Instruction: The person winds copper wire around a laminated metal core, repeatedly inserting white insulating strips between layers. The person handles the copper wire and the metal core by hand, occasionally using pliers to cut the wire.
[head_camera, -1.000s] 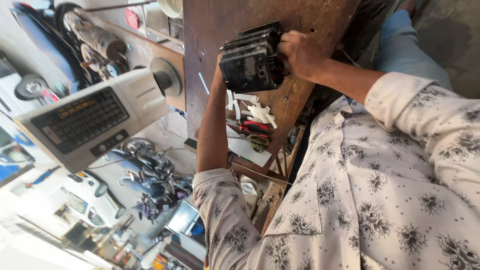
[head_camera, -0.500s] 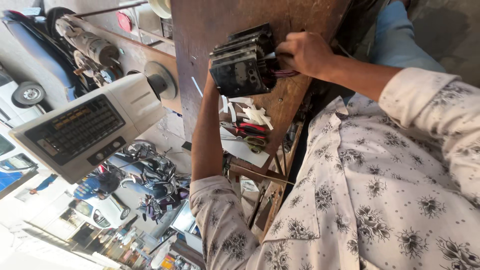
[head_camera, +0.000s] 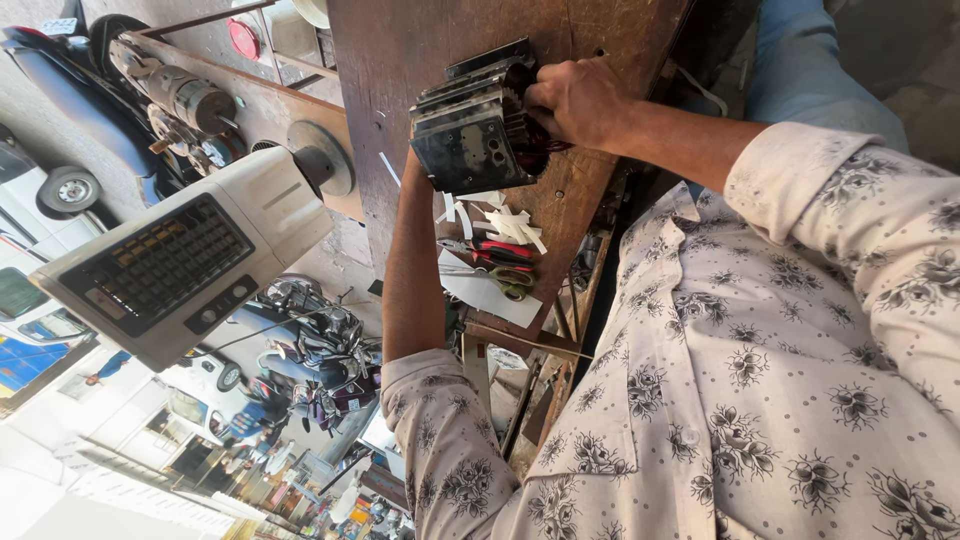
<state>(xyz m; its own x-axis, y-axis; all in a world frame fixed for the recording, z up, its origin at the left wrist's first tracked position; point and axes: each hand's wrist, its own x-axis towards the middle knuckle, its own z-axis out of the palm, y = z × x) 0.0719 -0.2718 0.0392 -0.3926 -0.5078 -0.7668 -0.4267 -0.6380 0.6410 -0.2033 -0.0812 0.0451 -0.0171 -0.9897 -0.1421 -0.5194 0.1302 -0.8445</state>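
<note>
The wooden counter (head_camera: 420, 60) carries a dark laminated motor stator (head_camera: 478, 125), which stands on its surface near the middle. My right hand (head_camera: 580, 100) is closed around the stator's end, fingers reaching into the windings. My left hand is hidden behind the stator; I cannot tell whether it grips or only steadies, though the forearm leads straight to it. Just beside the stator lie white paper strips (head_camera: 510, 225), then scissors (head_camera: 495, 275) with red and green handles.

Dull dark metal stator (head_camera: 478, 135), worn wooden bench (head_camera: 440, 40) (scuffed), white paper scraps (head_camera: 505, 225)
</note>
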